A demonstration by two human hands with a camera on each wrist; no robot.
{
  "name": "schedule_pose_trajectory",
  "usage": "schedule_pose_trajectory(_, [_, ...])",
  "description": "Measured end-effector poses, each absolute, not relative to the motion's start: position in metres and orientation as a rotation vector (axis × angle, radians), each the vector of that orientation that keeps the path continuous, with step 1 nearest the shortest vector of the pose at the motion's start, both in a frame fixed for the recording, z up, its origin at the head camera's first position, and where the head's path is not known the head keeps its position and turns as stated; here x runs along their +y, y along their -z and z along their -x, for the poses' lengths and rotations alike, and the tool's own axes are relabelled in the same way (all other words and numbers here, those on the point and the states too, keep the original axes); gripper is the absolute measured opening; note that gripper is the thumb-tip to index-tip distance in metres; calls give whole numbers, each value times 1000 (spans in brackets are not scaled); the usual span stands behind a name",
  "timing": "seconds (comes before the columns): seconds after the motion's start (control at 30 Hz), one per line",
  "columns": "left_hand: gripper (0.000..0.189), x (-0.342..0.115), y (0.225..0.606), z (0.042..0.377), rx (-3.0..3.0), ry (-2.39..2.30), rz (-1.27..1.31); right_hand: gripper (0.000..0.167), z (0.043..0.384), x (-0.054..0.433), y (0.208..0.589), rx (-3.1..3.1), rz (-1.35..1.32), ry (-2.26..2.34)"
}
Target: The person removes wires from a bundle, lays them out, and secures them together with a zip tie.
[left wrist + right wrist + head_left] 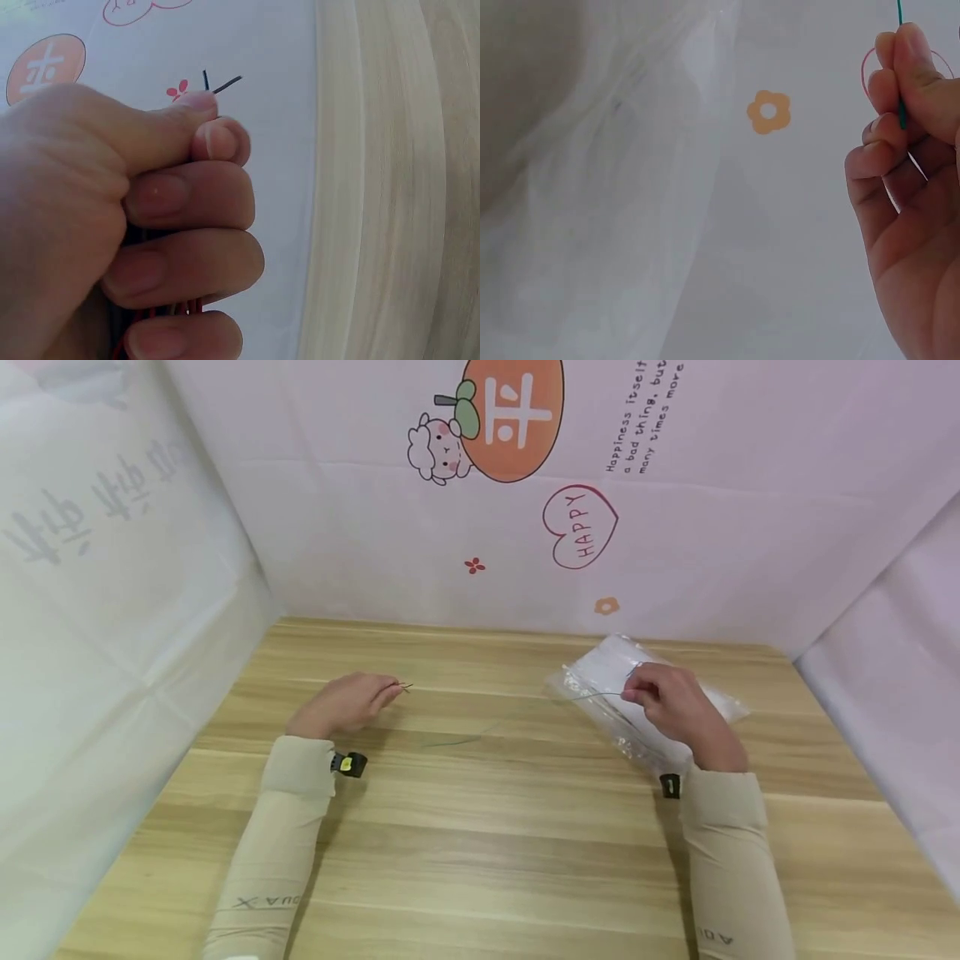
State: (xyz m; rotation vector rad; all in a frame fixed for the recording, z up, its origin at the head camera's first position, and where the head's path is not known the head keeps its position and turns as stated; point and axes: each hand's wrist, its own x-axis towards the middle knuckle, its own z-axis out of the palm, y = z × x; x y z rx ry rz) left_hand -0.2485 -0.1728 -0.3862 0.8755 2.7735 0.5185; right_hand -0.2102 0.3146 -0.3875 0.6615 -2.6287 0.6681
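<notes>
On the left, my left hand [348,702] is raised over the table, its fingers curled round a bundle of thin wires. Two dark wire ends [227,85] poke out past the thumb and forefinger in the left wrist view, and red wires [193,306] show between the lower fingers. My right hand [671,702] pinches a thin green wire [902,112] between thumb and fingertips, above a clear plastic bag [611,656]. In the head view that wire reaches leftward from the fingertips and fades from sight. A faint greenish strand [453,743] shows between the hands; whether it joins either wire I cannot tell.
The plastic bag, with something white inside, lies at the back right of the wooden table [480,860]. White printed cloth [360,543] hangs behind the table and along both sides. Black straps [350,765] sit at both wrists.
</notes>
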Motion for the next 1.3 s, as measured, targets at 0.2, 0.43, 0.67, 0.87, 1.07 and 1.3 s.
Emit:
schedule_pose_trajectory(0.2, [37, -160, 387, 248, 2750, -563, -852, 17, 212, 299, 387, -2694, -670, -668])
schedule_pose_trajectory(0.43, [35, -143, 390, 241, 2714, -619, -811, 9, 216, 278, 393, -2799, -751, -652])
schedule_pose_trajectory(0.67, [30, -128, 392, 237, 2734, -512, -906, 5, 217, 262, 401, -2849, -807, -678])
schedule_pose_trajectory(0.87, [29, -119, 394, 234, 2758, -453, -979, 5, 215, 253, 403, -2840, -869, -651])
schedule_pose_trajectory(1.07, [28, -110, 390, 231, 2765, -439, -1017, 5, 212, 240, 399, -2784, -933, -639])
schedule_pose_trajectory(1.3, [26, -102, 389, 224, 2747, -435, -1043, 8, 202, 211, 393, -2745, -1049, -665])
